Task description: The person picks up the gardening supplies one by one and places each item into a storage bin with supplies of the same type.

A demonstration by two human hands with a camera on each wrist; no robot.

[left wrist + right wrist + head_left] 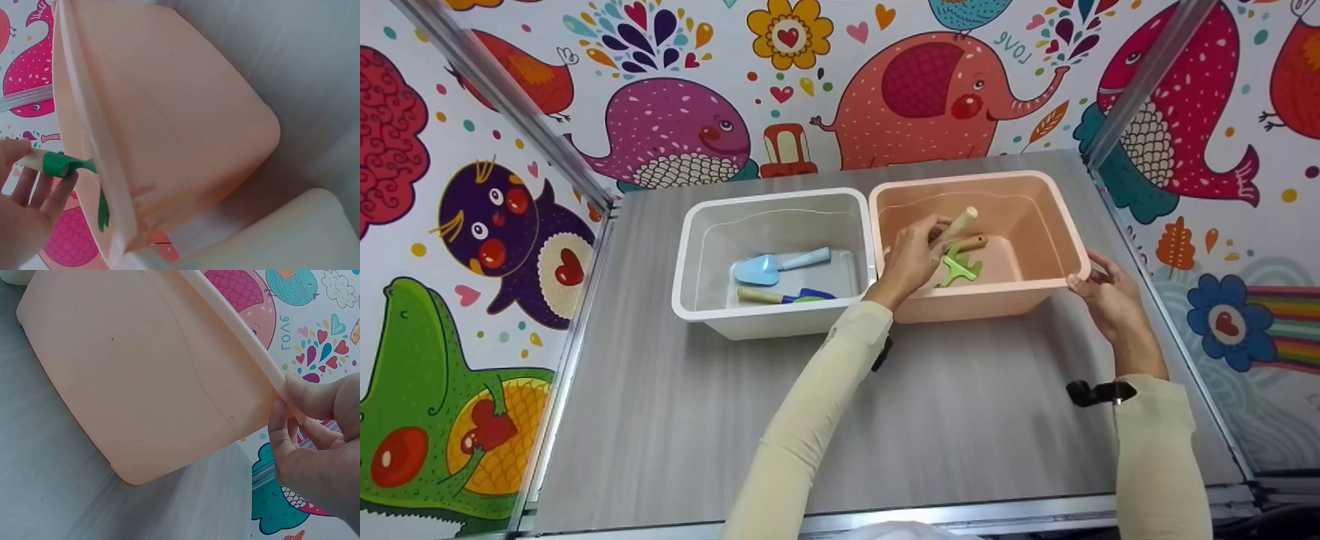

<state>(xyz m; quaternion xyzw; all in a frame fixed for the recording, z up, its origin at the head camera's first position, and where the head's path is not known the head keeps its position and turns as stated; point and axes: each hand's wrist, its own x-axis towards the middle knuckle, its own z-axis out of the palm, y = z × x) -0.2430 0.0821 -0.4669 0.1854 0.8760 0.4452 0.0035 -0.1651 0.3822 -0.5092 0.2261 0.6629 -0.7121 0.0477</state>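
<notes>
My left hand reaches into the pink bin and holds a toy rake by its wooden handle, the green head pointing down inside the bin. In the left wrist view, the fingers curl round the rake just past the bin's rim. A second wooden-handled tool lies in the bin behind the rake. My right hand pinches the pink bin's right rim; the right wrist view shows thumb and fingers clamped on the rim.
A white bin stands touching the pink bin's left side and holds a light blue trowel and a wooden-handled tool with a blue and green head. Both bins sit at the back of a grey table enclosed by patterned walls.
</notes>
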